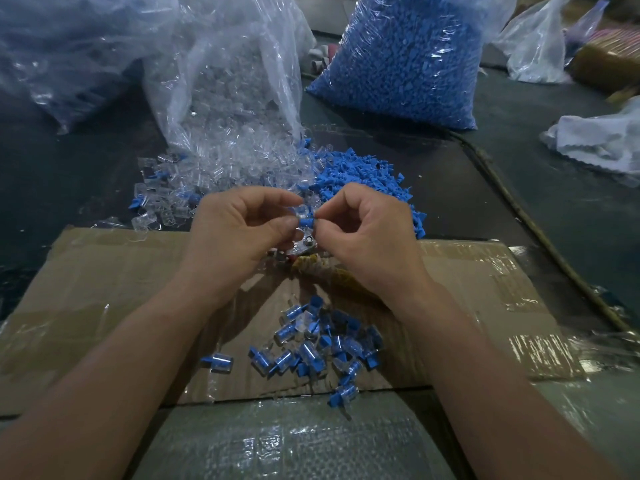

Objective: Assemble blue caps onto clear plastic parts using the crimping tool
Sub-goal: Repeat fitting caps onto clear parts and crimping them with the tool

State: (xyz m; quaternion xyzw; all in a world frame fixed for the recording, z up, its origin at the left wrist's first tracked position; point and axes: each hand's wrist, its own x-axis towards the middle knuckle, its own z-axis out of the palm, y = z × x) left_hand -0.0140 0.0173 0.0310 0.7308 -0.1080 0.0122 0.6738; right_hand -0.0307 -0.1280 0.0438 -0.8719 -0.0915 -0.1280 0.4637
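Left hand (239, 223) pinches clear part (302, 212), right hand (367, 230) pinches blue cap (307, 222). Far left bag (221, 36): clear parts (239, 147). Far right bag (490, 19): blue caps (405, 71).

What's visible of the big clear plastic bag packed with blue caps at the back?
Thin, glossy, wrinkled clear film bag packed tight with small blue plastic caps. It stands bulging on the dark table, back right of centre. Its top runs out of frame, so open or tied cannot be told. The loose pile of blue caps lies just in front, apart from it.
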